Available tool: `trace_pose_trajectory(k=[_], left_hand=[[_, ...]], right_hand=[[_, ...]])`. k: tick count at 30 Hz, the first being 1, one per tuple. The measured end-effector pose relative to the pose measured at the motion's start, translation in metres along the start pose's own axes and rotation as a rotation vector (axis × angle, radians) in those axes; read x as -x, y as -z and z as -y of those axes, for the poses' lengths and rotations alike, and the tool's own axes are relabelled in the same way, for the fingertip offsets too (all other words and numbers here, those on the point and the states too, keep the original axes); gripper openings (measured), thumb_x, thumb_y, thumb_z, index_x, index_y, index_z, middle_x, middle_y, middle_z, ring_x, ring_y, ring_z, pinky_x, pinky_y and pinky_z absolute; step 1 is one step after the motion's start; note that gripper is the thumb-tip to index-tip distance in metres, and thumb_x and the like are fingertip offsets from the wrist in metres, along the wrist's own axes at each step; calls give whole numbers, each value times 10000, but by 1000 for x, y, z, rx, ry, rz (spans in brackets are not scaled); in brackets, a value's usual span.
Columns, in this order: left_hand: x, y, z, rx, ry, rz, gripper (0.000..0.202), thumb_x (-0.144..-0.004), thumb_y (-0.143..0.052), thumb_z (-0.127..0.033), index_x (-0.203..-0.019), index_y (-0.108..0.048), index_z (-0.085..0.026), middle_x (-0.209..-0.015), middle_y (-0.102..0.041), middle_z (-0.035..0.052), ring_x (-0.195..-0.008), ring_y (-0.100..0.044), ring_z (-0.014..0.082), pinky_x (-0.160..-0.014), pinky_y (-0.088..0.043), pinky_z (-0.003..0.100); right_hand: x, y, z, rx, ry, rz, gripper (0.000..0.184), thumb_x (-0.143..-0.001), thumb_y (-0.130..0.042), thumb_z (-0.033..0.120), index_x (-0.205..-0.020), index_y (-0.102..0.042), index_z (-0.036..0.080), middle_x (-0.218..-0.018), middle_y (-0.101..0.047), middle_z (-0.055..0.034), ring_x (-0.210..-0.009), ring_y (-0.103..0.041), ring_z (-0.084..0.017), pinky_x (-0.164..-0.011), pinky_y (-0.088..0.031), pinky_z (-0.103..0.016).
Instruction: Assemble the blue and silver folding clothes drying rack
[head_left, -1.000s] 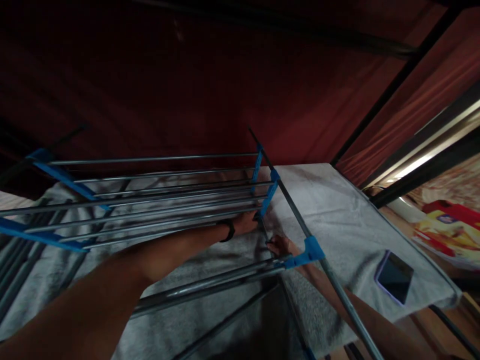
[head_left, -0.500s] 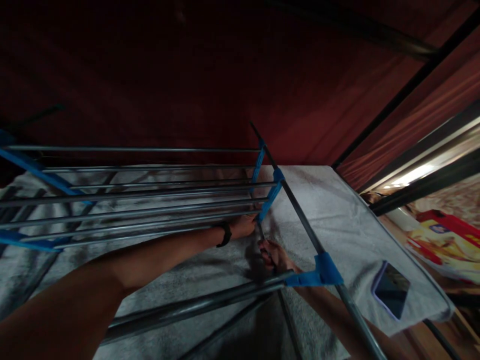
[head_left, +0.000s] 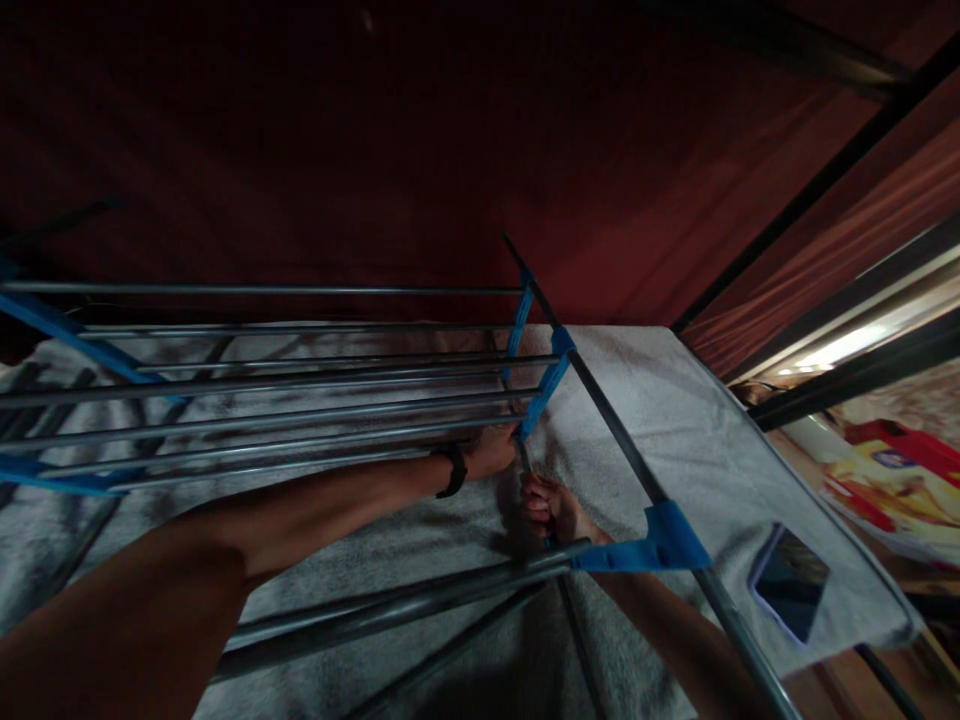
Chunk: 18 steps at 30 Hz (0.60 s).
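A metal drying rack with grey rods and blue plastic joints stands in front of me, over a grey towel spread below. My left hand, with a dark band at the wrist, reaches under the rods and grips the rack at the lower end of a blue bracket. Just below it, my right hand is closed round a thin upright rod of the rack. A second blue joint sits on the side rail near my right forearm.
A phone with a dark screen lies on the towel at the right. Dark red curtains hang behind. A black frame runs along the right, with a red and yellow package beyond it.
My right hand moved up from the lower rail and closed round the thin upright rod. My left hand stayed at the blue bracket. The view shifted slightly.
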<state>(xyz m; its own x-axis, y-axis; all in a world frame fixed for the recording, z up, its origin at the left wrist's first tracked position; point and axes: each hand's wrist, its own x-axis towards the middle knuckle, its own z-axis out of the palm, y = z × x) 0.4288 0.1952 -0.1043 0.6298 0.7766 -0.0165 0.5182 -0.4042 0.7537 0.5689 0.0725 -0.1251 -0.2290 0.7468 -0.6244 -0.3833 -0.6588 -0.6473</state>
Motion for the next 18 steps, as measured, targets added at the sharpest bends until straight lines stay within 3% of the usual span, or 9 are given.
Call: trace_pose_trajectory(k=[7,18], left_hand=[[-1,-2,0,-126,53,-13,588,-817,-477,10,-1374,-617,-116,-1389,-660,162,-1323,-594,299,-1180,-408,473],[0,-4,4,-177,83,-10,606,-831,-459,-25,-1417,-577,-123,-1348,-683,165,-1227,-653,295,-1126,-460,481]], right_hand=[[5,-5,-1,-89,37,84,501,-732,-769,591,-705,-387,267,-597,-222,85,-510,-116,-93,-461,-97,-281],[-2,-2,-5,5,71,97,561,-697,-760,692,-690,-380,280,-570,-198,91,-505,-106,-95,-459,-117,-278]])
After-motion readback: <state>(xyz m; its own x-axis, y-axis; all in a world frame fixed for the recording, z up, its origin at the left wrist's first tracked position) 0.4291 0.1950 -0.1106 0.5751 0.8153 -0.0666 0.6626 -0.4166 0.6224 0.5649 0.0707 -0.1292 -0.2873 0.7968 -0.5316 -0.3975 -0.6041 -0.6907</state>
